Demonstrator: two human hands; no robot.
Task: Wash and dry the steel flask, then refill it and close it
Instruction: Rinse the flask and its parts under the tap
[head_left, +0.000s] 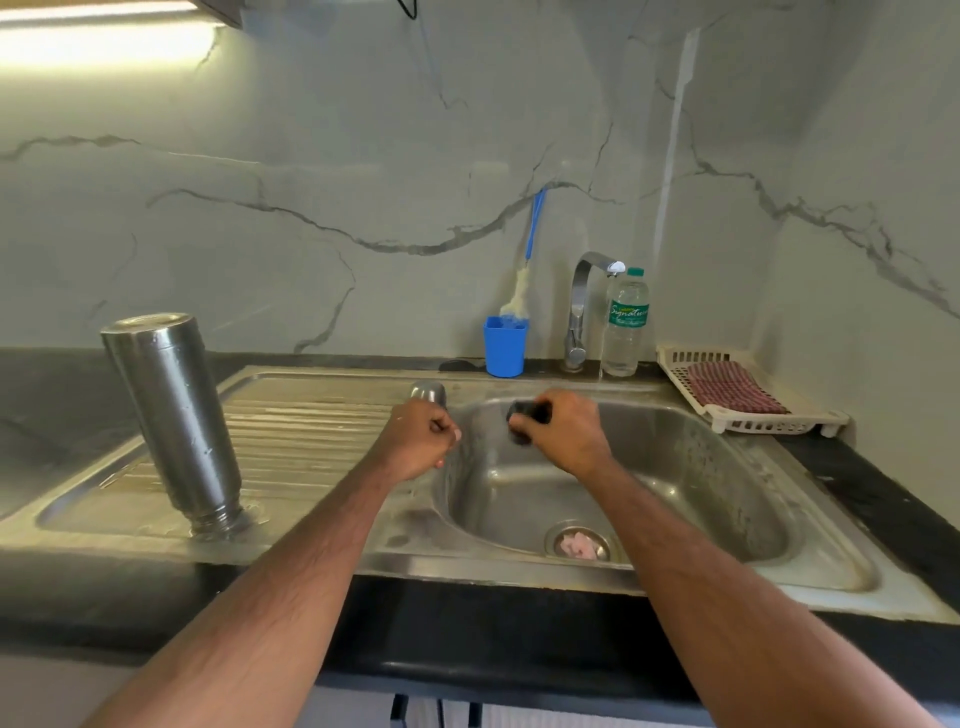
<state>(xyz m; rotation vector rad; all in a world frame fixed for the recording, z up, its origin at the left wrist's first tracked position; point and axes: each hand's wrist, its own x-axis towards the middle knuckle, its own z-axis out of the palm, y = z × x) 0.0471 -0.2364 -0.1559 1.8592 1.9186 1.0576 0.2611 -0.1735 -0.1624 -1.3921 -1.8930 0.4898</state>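
Note:
The steel flask (174, 415) stands upside down on the ribbed drainboard (311, 431) at the left, mouth down and leaning. A small steel cap (428, 391) sits on the drainboard just beyond my left hand (423, 439), whose fingers are curled and hold nothing that I can see. My right hand (563, 434) grips a dark stopper (524, 415) over the sink basin (675, 483). A thin stream of water (600, 374) falls from the tap (584, 306) behind my right hand.
A blue cup (504, 345) with a bottle brush (527, 260) stands behind the sink. A plastic water bottle (625, 325) is beside the tap. A white rack (748, 415) holds a red checked cloth (730, 387) at the right. The drain strainer (582, 543) holds pale scraps.

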